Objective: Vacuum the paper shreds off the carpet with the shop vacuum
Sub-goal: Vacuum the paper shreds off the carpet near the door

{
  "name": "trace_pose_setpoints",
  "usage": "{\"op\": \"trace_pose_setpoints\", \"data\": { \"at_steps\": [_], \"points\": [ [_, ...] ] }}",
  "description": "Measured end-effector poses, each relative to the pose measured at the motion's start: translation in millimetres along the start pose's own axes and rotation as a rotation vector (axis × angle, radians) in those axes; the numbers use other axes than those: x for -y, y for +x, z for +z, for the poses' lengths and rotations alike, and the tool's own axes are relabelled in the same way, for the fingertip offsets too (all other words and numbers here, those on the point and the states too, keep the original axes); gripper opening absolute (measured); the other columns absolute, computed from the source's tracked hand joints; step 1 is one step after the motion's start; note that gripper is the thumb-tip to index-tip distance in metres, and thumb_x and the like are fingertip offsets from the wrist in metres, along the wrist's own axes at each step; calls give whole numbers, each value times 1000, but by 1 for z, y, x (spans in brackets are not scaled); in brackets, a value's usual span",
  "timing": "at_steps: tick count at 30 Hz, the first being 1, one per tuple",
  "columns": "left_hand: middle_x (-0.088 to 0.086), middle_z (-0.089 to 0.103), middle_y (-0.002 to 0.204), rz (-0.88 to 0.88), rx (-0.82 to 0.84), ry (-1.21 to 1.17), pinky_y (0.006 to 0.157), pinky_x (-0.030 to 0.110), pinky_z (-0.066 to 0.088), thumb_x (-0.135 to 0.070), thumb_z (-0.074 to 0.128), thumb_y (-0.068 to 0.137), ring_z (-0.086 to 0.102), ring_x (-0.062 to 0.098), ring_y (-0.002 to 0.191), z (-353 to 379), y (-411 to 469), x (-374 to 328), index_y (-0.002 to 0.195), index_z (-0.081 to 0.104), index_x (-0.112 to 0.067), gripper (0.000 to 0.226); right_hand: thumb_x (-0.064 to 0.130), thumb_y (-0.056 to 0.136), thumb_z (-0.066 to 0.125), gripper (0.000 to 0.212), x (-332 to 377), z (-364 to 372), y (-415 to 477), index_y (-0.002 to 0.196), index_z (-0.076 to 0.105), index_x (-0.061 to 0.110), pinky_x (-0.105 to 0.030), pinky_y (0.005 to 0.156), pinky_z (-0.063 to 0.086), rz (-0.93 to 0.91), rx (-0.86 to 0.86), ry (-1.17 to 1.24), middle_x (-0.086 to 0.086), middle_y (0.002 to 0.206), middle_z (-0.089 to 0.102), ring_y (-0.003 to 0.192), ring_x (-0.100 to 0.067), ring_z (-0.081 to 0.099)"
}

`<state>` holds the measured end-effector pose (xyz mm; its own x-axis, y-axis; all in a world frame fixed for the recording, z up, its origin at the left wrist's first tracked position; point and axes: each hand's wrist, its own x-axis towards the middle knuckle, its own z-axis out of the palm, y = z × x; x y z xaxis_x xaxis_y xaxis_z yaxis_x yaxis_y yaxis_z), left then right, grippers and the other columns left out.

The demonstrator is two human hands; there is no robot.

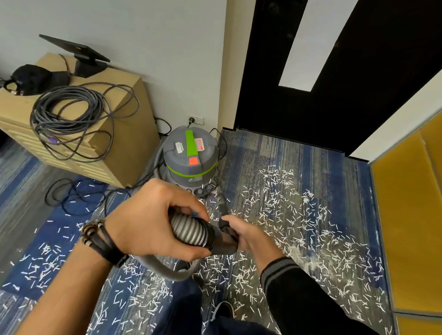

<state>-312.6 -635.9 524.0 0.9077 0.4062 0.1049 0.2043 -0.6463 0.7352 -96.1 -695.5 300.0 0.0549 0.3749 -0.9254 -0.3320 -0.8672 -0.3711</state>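
While the left hand [147, 219] curled round the ribbed grey plastic hose [188, 228], the right hand [247, 236] gripped its dark tubular cuff [222, 246]; white paper shreds [299, 220] littered the blue striped carpet [268, 150] in front of the round grey-and-green shop vacuum [190, 158] by the wall [121, 18]

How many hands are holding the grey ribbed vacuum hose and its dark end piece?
2. The left hand grips the grey ribbed hose; the right hand grips the dark end piece beyond it. No other hand shows.
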Motion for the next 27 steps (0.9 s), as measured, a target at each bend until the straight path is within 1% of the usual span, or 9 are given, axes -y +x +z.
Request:
{"op": "trace_pose_setpoints", "data": {
  "at_steps": [3, 5, 8, 10, 12, 17, 19, 22, 27],
  "points": [
    [-14, 74, 79, 26, -9, -2, 65, 22, 55, -46, 97, 58, 70, 7, 70, 2, -2, -13, 90, 81, -28, 40, 27, 94, 49, 16, -17, 2, -1, 90, 51, 12, -28, 54, 54, -65, 40, 34, -7, 73, 58, 61, -18, 62],
    [-14, 75, 79, 40, -18, -8, 65, 20, 54, -44, 98, 58, 71, 6, 69, 1, -3, -21, 90, 81, -27, 40, 25, 87, 58, 19, -29, 1, 1, 100, 57, 11, -30, 59, 56, -102, 71, 77, -8, 86, 62, 71, -20, 65],
    [-17, 76, 81, 52, -38, -3, 67, 12, 52, -40, 100, 59, 72, 2, 71, 4, -6, -33, 90, 81, -27, 38, 22, 96, 55, 17, -34, -4, -20, 107, 62, 12, -27, 61, 57, -147, 40, 135, -7, 99, 64, 79, -20, 64],
    [-18, 76, 81, 61, -77, 24, 67, 14, 53, -46, 95, 62, 72, 2, 71, 8, -8, -40, 91, 80, -29, 37, 20, 99, 51, 13, -33, -13, -25, 97, 60, 10, -27, 60, 55, -167, 21, 172, -6, 86, 65, 71, -19, 64],
    [-17, 75, 81, 62, -106, 59, 67, 20, 56, -51, 90, 64, 72, 3, 71, 11, -9, -41, 92, 80, -31, 36, 24, 100, 46, 17, -25, -21, -26, 95, 53, 9, -23, 48, 51, -143, 13, 123, -6, 71, 62, 56, -17, 64],
    [-18, 75, 84, -9, -71, 94, 72, 27, 57, -50, 91, 63, 71, -1, 75, 39, -14, -31, 94, 79, -30, 38, 31, 100, 45, 22, -19, -34, -12, 91, 46, 11, -27, 53, 52, -91, -42, 27, -5, 77, 54, 63, -18, 55],
    [-21, 73, 83, -32, -61, 105, 73, 20, 55, -46, 94, 61, 68, -5, 75, 51, -16, -27, 92, 79, -30, 38, 40, 99, 48, 27, -24, -33, -4, 90, 48, 14, -25, 55, 52, -14, -40, -15, -2, 74, 55, 60, -17, 57],
    [-31, 66, 80, -49, -34, 104, 72, 4, 44, -46, 98, 59, 63, -13, 73, 57, -20, -29, 91, 80, -30, 40, 39, 101, 47, 27, -38, -29, 0, 98, 49, 13, -19, 44, 48, -4, -16, 3, -3, 70, 57, 46, -14, 58],
    [-26, 68, 79, -26, 47, 32, 70, 5, 44, -51, 99, 58, 65, -8, 72, 61, -20, -39, 91, 80, -30, 44, 40, 101, 46, 32, -59, -20, -7, 105, 49, 8, -22, 46, 51, 19, 83, 88, -6, 69, 61, 50, -16, 61]
  ]
}}
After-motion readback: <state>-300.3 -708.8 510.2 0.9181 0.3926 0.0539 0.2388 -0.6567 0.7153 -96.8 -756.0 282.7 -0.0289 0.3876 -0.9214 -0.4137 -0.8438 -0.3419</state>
